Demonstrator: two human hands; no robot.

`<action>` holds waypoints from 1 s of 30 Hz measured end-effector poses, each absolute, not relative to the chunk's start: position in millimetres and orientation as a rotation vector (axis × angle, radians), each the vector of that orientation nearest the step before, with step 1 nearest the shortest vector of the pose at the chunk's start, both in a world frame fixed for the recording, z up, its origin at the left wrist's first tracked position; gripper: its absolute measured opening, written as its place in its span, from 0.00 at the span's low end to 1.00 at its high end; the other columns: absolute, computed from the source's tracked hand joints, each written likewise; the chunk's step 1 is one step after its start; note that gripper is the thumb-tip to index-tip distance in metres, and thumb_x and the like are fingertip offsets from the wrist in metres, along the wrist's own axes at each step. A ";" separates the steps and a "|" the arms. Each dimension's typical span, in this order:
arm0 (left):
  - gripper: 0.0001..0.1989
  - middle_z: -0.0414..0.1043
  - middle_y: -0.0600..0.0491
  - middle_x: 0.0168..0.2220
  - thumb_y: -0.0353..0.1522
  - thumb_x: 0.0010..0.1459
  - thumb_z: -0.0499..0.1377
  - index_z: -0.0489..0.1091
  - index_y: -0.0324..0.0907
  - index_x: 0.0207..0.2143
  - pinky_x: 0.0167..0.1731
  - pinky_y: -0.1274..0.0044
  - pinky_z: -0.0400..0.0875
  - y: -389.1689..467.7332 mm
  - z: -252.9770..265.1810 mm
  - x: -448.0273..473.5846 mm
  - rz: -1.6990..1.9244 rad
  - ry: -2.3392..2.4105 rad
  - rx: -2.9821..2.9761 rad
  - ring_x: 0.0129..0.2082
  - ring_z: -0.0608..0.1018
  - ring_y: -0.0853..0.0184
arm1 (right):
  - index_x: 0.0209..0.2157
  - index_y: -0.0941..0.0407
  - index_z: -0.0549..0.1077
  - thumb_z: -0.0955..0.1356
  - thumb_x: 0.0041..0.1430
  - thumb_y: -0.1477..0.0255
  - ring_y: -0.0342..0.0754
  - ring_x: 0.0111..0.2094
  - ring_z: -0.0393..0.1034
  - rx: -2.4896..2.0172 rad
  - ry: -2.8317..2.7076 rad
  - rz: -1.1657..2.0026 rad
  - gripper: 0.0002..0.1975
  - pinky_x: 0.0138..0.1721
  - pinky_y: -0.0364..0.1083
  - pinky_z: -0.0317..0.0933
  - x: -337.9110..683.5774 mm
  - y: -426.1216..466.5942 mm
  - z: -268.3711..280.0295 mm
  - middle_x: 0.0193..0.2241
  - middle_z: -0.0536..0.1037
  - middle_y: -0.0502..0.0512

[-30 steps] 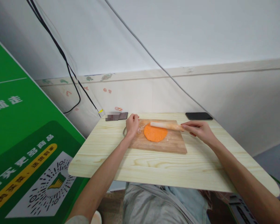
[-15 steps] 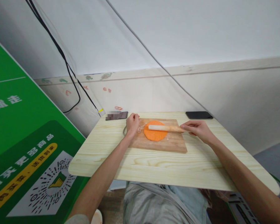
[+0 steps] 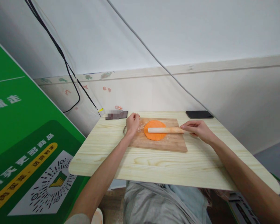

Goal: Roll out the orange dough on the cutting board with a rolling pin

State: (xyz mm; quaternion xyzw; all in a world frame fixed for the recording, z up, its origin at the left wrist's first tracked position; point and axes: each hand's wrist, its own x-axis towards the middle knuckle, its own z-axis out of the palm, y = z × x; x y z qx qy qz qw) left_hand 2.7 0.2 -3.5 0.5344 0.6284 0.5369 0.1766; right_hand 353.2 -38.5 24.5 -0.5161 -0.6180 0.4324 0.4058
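Observation:
My right hand (image 3: 199,130) pinches the right end of a thin wooden rolling pin (image 3: 170,130). The pin's pale left part lies across a round, flat sheet of orange dough (image 3: 154,136). Beneath the dough is a wooden cutting board (image 3: 162,147), dusted with white flour beside the sheet. At the board's left edge, my left hand (image 3: 132,123) is closed with its fingers curled; anything inside them is hidden. A grey metal loop (image 3: 124,130) shows partly behind that wrist.
The light wood table (image 3: 149,168) stands against a white wall. A dark phone (image 3: 199,114) lies at the back right, and a partly blurred dark flat object (image 3: 116,115) at the back left. Black cables (image 3: 66,65) hang at left, near a green printed panel (image 3: 25,130).
The rolling pin has shifted slightly toward me over the dough, now lying nearer its middle. My left hand has stayed in nearly the same place.

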 end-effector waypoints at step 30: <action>0.12 0.78 0.52 0.29 0.33 0.64 0.56 0.73 0.44 0.27 0.37 0.74 0.66 2.0 -5.9 2.7 1.513 1.761 1.532 0.34 0.78 0.63 | 0.28 0.55 0.82 0.83 0.40 0.41 0.39 0.20 0.51 -1.272 -1.448 1.056 0.31 0.21 0.44 0.43 356.9 -38.5 33.5 0.19 0.70 0.48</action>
